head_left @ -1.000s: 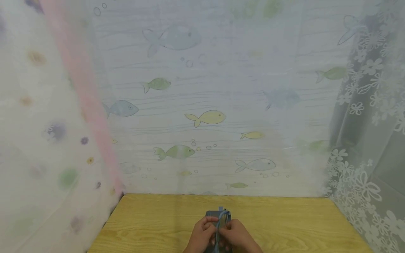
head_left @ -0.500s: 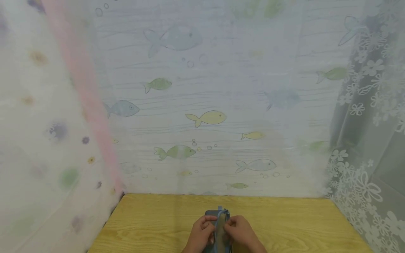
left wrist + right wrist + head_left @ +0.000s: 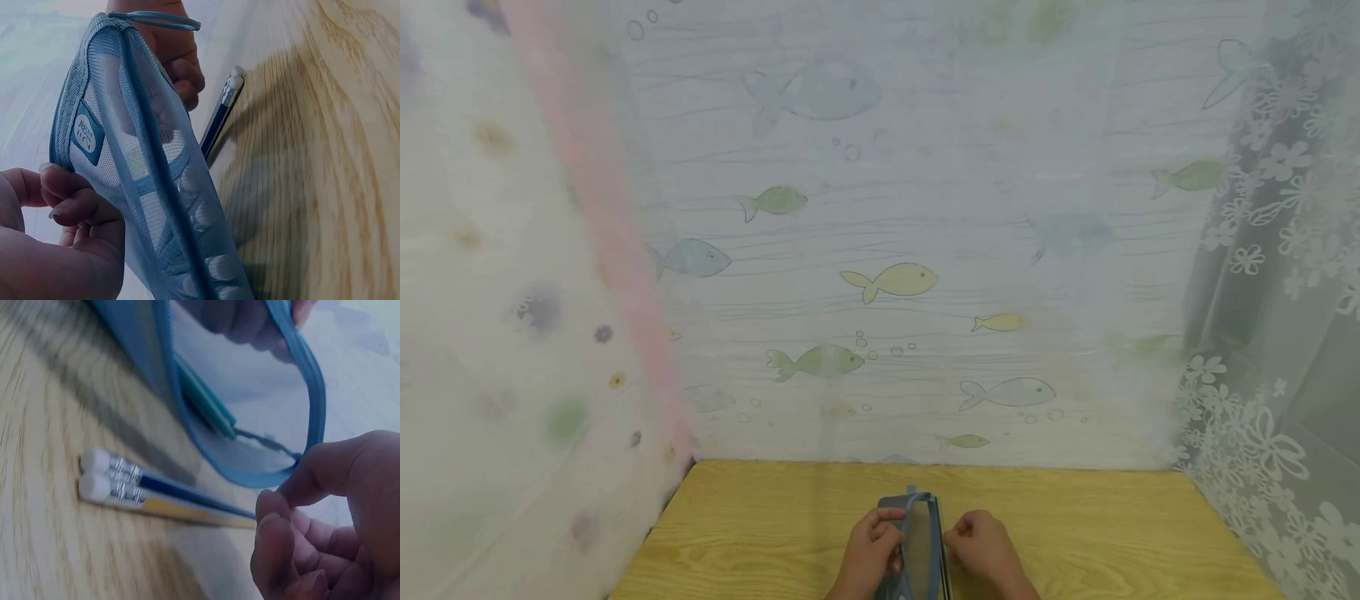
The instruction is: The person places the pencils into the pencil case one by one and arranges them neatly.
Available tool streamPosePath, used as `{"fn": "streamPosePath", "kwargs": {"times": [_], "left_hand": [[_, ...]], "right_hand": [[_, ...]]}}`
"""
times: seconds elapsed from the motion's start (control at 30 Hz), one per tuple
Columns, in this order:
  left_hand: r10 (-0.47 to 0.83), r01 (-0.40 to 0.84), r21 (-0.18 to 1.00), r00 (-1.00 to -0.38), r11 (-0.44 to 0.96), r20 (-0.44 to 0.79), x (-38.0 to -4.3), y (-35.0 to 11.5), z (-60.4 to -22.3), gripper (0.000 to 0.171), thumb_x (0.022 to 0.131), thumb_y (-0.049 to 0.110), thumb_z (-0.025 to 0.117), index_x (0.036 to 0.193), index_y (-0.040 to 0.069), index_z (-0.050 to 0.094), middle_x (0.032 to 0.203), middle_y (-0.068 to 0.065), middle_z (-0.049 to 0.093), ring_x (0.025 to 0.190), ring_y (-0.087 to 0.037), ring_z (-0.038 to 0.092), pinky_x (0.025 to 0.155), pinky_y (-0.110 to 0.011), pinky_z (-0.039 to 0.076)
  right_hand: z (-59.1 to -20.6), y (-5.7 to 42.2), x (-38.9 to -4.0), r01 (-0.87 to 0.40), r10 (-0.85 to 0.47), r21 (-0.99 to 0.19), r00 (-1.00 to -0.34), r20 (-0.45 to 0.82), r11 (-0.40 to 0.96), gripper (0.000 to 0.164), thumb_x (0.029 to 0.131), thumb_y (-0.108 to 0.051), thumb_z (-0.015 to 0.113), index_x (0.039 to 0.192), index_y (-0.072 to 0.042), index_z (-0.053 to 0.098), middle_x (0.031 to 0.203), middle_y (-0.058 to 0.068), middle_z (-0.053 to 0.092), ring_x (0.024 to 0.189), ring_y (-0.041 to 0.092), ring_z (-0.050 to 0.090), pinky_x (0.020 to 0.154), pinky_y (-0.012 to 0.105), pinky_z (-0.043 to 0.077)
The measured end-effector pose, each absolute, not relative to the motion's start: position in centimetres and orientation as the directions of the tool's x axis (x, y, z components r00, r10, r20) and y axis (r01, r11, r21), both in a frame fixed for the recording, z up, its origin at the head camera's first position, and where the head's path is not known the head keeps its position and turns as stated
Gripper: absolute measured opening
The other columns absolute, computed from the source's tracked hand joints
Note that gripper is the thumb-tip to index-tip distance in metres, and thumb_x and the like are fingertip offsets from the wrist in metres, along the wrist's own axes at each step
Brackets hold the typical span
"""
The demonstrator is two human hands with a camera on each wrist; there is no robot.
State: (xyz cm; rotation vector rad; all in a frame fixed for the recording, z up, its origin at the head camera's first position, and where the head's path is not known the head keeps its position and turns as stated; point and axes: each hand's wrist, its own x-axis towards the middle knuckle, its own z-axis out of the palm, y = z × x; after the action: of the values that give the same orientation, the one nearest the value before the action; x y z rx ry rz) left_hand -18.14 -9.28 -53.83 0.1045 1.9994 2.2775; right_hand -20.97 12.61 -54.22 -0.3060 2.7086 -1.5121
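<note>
A blue mesh pencil case (image 3: 921,550) lies on the table, its zipper open and its mouth spread wide. My left hand (image 3: 871,546) pinches the left edge of the case; in the left wrist view, its fingertips (image 3: 57,178) meet the trim near a small label. At the opposite edge, my right hand (image 3: 985,542) pinches the rim, as the right wrist view shows. Several white round ends (image 3: 203,212) show through the mesh. A teal stick-like item (image 3: 206,403) shows through the mouth. Right of the case lie a blue pencil (image 3: 187,497) and a yellow pencil (image 3: 175,509), with white erasers.
The wood-grain table (image 3: 760,533) stretches to both sides of the case. A white curtain with printed fish (image 3: 891,279) hangs behind it. A flowered sheet (image 3: 535,375) closes the left side, and lace (image 3: 1262,442) hangs at the right.
My right hand has moved right, away from my left hand, and the mouth of the pencil case has widened. The case and my left hand have shifted slightly left.
</note>
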Motion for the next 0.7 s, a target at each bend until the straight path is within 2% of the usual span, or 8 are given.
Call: {"fn": "streamPosePath", "kwargs": {"times": [0.13, 0.3, 0.53, 0.7], "left_hand": [[0.122, -0.042, 0.991, -0.992, -0.131, -0.026, -18.3, -9.5, -53.9, 0.04, 0.095, 0.001, 0.057, 0.134, -0.01, 0.056, 0.07, 0.005, 0.05, 0.058, -0.012, 0.048, 0.057, -0.024, 0.047], [0.115, -0.051, 0.989, -0.993, -0.136, -0.035, -18.4, -9.6, -54.0, 0.04, 0.096, 0.002, 0.057, 0.135, -0.01, 0.056, 0.068, 0.005, 0.049, 0.058, -0.011, 0.049, 0.057, -0.023, 0.046], [0.122, -0.064, 0.988, -0.991, -0.143, -0.047, -18.3, -9.8, -53.7, 0.041, 0.098, 0.003, 0.056, 0.137, -0.01, 0.054, 0.068, 0.005, 0.049, 0.058, -0.011, 0.049, 0.057, -0.024, 0.045], [0.117, -0.068, 0.987, -0.992, -0.144, -0.051, -18.3, -9.8, -53.7, 0.041, 0.098, 0.003, 0.057, 0.136, -0.01, 0.054, 0.068, 0.005, 0.049, 0.058, -0.011, 0.049, 0.057, -0.023, 0.045]], "right_hand": [[-54.6, 12.8, -20.8, -0.153, -0.158, -0.813, -0.985, 0.076, 0.562, 0.014, 0.087, -0.013, 0.071, 0.076, -0.005, 0.068, 0.069, -0.002, 0.063, 0.062, 0.014, 0.057, 0.057, 0.032, 0.049], [-55.2, 12.7, -20.6, -0.145, -0.138, -0.792, -0.987, 0.078, 0.593, 0.023, 0.086, -0.015, 0.075, 0.066, -0.008, 0.064, 0.063, -0.004, 0.058, 0.057, 0.014, 0.053, 0.054, 0.032, 0.045], [-55.3, 12.2, -20.2, -0.137, -0.107, -0.763, -0.99, 0.089, 0.631, 0.038, 0.08, -0.017, 0.075, 0.051, -0.017, 0.05, 0.048, -0.013, 0.042, 0.046, 0.009, 0.039, 0.047, 0.026, 0.033], [-55.0, 11.9, -19.9, -0.083, -0.062, -0.731, -0.996, 0.056, 0.677, 0.04, 0.075, -0.019, 0.075, 0.049, -0.019, 0.044, 0.045, -0.015, 0.036, 0.043, 0.005, 0.032, 0.044, 0.023, 0.026]]}}
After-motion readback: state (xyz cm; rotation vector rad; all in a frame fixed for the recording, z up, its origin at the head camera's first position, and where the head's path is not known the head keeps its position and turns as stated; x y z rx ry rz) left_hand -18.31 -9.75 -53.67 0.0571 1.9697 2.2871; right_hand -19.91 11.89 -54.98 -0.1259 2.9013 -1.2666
